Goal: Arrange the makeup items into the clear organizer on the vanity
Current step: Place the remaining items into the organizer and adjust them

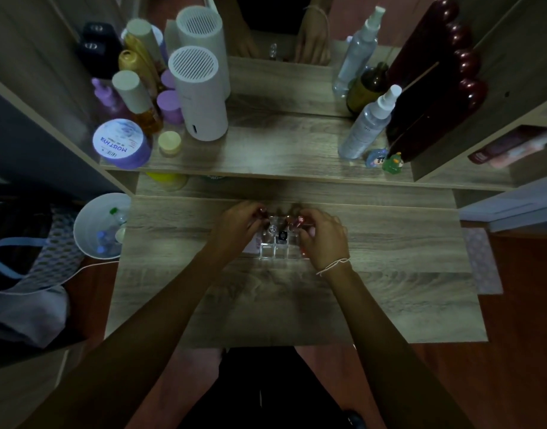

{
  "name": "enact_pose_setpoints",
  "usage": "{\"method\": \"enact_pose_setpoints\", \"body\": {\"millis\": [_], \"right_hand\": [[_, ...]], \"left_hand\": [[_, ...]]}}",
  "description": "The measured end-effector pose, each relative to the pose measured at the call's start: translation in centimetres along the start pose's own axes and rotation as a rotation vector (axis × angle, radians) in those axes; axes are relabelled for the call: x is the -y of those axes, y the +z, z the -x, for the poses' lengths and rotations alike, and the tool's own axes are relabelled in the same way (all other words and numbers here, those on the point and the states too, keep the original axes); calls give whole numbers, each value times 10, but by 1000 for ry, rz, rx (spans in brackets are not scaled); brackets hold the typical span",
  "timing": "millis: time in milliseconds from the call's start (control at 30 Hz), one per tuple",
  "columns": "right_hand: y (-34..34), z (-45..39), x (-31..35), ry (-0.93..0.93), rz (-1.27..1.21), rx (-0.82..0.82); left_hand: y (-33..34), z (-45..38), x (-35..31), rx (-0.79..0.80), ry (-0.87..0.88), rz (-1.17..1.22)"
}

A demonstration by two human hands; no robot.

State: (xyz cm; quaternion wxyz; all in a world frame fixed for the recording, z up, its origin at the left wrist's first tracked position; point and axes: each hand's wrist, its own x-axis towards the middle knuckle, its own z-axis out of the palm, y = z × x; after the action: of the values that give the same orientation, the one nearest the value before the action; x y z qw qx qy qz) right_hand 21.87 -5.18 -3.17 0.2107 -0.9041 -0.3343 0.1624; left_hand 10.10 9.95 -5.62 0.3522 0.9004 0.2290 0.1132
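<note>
Organizer [276,247] btwn 2 hands: left hand [238,226], right hand [323,238] touching it.

Both hands [239,226] [323,239] over clear organizer [275,250] on vanity [389,274].

On the lid of the purple jar [121,143], left of the tall white cylinder [201,94] on the shelf, there's "MOIST HYA", upside down to the camera. Smaller print above it on that lid is too blurred to read. Right of the cylinder, the clear spray bottle [367,125] carries tiny, illegible lettering.
</note>
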Motion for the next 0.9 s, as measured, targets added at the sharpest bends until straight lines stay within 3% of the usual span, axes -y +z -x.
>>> {"method": "enact_pose_setpoints", "body": {"millis": [233, 500, 900], "right_hand": [[-3, 3, -1, 14, -4, -24], [-2, 5, -3, 21, -6, -35], [-5, 7, -6, 30, -13, -37]], "left_hand": [[4, -5, -1, 89, 45, -70], [4, -8, 2, 81, 84, -56], [6, -6, -2, 59, -4, 45]]}}
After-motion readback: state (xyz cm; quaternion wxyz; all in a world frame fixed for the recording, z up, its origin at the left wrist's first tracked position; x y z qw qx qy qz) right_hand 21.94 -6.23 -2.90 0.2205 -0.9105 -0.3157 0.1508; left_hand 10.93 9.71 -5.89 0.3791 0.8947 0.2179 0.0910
